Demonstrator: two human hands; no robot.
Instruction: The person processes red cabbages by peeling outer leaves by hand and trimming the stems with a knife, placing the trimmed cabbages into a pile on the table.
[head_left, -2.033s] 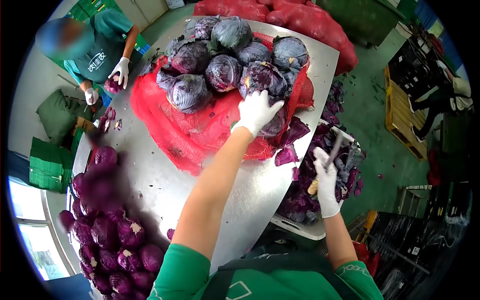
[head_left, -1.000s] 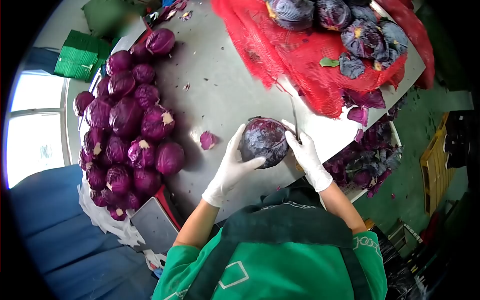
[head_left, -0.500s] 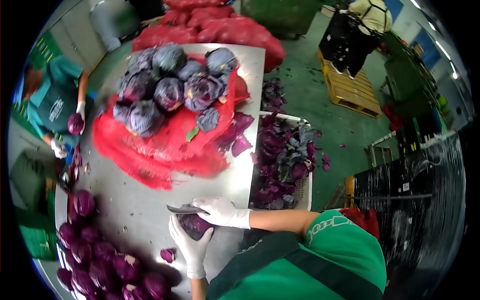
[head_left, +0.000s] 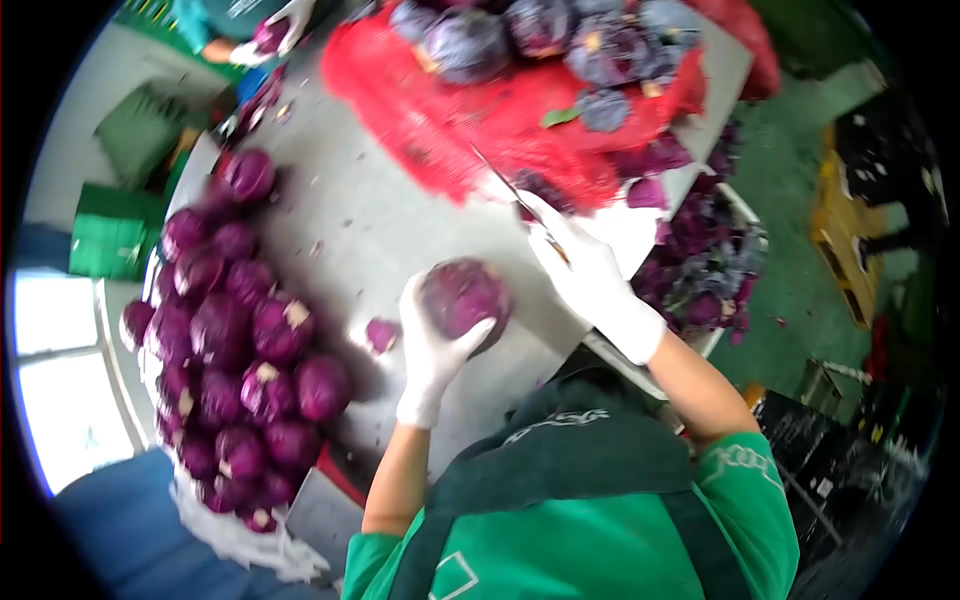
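Observation:
My left hand, in a white glove, is wrapped round the near left side of a peeled red cabbage above the steel table. My right hand, also gloved, grips a knife with its blade pointing up and to the left, away from the cabbage. A dark purple leaf piece shows just beyond the knife and the right fingers; whether it touches them I cannot tell. Left of my left hand a small purple leaf scrap lies on the table.
Peeled red cabbages are heaped at the left edge. Untrimmed cabbages sit on a red mesh sack at the far side. A white crate of leaves stands right of the steel table. A co-worker's gloved hands hold a cabbage.
The knife in my right hand has come off the cabbage and moved away to the upper right. My left hand still holds the cabbage. The view has swung left and down.

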